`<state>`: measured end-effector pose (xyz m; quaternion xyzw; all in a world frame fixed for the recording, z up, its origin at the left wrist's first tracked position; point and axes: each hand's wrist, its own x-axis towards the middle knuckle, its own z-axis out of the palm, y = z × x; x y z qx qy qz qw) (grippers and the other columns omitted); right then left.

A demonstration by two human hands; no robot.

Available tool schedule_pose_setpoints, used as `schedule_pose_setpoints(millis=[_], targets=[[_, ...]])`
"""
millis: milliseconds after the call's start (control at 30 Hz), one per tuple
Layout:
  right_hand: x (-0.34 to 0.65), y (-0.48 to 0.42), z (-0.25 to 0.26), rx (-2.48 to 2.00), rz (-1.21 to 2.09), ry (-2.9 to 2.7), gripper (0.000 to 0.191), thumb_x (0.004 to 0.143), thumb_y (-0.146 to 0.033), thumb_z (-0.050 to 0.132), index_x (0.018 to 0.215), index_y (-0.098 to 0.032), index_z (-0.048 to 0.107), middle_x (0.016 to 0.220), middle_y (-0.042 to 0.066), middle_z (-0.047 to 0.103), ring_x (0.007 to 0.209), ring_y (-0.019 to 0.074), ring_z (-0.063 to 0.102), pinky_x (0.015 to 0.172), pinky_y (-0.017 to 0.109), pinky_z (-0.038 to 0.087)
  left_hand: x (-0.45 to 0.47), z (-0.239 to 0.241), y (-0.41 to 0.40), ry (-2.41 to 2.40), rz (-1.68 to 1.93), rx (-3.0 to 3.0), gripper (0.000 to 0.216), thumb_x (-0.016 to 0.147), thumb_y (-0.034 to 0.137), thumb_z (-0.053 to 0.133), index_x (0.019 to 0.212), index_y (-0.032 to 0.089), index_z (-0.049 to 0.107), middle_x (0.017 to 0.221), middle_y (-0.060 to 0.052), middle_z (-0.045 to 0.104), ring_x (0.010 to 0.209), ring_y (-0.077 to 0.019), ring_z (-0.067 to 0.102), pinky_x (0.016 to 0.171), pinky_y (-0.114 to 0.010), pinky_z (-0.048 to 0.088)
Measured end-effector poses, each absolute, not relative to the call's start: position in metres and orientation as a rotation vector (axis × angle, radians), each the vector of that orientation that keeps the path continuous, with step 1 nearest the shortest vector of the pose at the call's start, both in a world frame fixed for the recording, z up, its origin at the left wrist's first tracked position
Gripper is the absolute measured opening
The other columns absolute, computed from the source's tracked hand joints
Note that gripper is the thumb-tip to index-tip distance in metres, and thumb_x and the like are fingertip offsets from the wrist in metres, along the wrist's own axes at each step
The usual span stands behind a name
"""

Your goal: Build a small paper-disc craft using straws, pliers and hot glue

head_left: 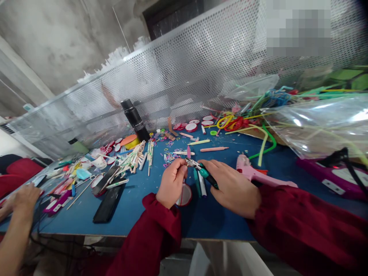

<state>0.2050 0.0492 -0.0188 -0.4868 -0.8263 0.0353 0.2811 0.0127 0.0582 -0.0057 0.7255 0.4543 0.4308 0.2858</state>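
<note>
My right hand (231, 184) is wrapped round the green-and-black handles of a pair of pliers (207, 174). Their metal jaws point left, meeting the fingertips of my left hand (171, 184). That hand is closed in a pinch; the small piece between its fingers is too hidden to name. Under my left hand lies a round white disc with a red rim (184, 194), partly covered. Two pens or markers, one green (197, 183) and one white (202, 184), lie between my hands. A pink glue gun (258, 174) rests just beyond my right hand.
Pale sticks (135, 159), a black phone-like slab (107, 205) and a black spray can (135, 120) stand or lie to the left. Purple box (330, 178) and clear plastic (327, 122) are at right. A co-worker's hands (24, 199) are far left. A perforated metal screen (172, 73) runs behind.
</note>
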Motion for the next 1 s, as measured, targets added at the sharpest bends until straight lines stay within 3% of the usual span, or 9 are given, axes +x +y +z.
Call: schedule_pose_setpoints(millis=[100, 400, 600, 700, 867, 1000], targets=[[0.205, 0.049, -0.018, -1.292, 0.184, -2.217, 0.055, 0.068, -0.005, 0.047, 0.121, -0.015, 0.053, 0.118, 0.012, 0.065, 0.116, 0.0266, 0.06, 0.102, 0.037, 0.043, 0.013, -0.006, 0.057, 1.198, 1.154, 1.936, 0.02, 0.1, 0.031, 0.043, 0.084, 0.019, 0.051, 0.071, 0.001, 0.051, 0.066, -0.0128, 0.048, 0.066, -0.025, 0.038], [0.201, 0.045, -0.012, -1.405, 0.183, -2.286, 0.033, 0.069, -0.007, 0.046, 0.098, -0.021, 0.046, 0.094, 0.006, 0.065, 0.086, 0.0234, 0.066, 0.072, 0.031, 0.04, 0.014, -0.008, 0.059, 1.21, 1.133, 1.911, 0.025, 0.099, 0.03, 0.043, 0.077, 0.019, 0.046, 0.066, 0.002, 0.048, 0.063, -0.0125, 0.044, 0.064, -0.025, 0.034], [0.199, 0.046, -0.014, -1.442, 0.097, -2.273, 0.031, 0.071, -0.009, 0.047, 0.099, -0.021, 0.045, 0.085, 0.005, 0.066, 0.078, 0.0227, 0.066, 0.067, 0.03, 0.039, 0.015, -0.007, 0.059, 1.208, 1.161, 1.901, 0.025, 0.099, 0.028, 0.043, 0.076, 0.019, 0.045, 0.066, 0.002, 0.047, 0.063, -0.0122, 0.044, 0.064, -0.025, 0.034], [0.2, 0.048, -0.014, -1.432, 0.072, -2.277, 0.034, 0.069, -0.009, 0.047, 0.103, -0.018, 0.048, 0.093, 0.009, 0.067, 0.084, 0.0245, 0.067, 0.072, 0.032, 0.044, 0.014, -0.005, 0.059, 1.213, 1.176, 1.898, 0.025, 0.099, 0.028, 0.043, 0.077, 0.019, 0.047, 0.066, 0.002, 0.048, 0.064, -0.0121, 0.045, 0.065, -0.024, 0.035], [0.208, 0.059, -0.018, -1.367, 0.035, -2.219, 0.064, 0.069, -0.009, 0.047, 0.133, -0.01, 0.047, 0.131, 0.017, 0.061, 0.121, 0.0306, 0.059, 0.102, 0.04, 0.044, 0.012, -0.007, 0.061, 1.19, 1.183, 1.788, 0.021, 0.099, 0.032, 0.044, 0.095, 0.018, 0.059, 0.072, 0.001, 0.054, 0.066, -0.0125, 0.049, 0.065, -0.024, 0.04], [0.212, 0.061, -0.02, -1.379, -0.063, -2.242, 0.079, 0.068, -0.011, 0.05, 0.146, -0.009, 0.039, 0.136, 0.017, 0.06, 0.122, 0.0348, 0.057, 0.104, 0.049, 0.043, 0.011, -0.009, 0.063, 1.181, 1.237, 1.705, 0.02, 0.097, 0.035, 0.05, 0.096, 0.018, 0.059, 0.073, 0.0, 0.054, 0.065, -0.012, 0.051, 0.064, -0.023, 0.042]])
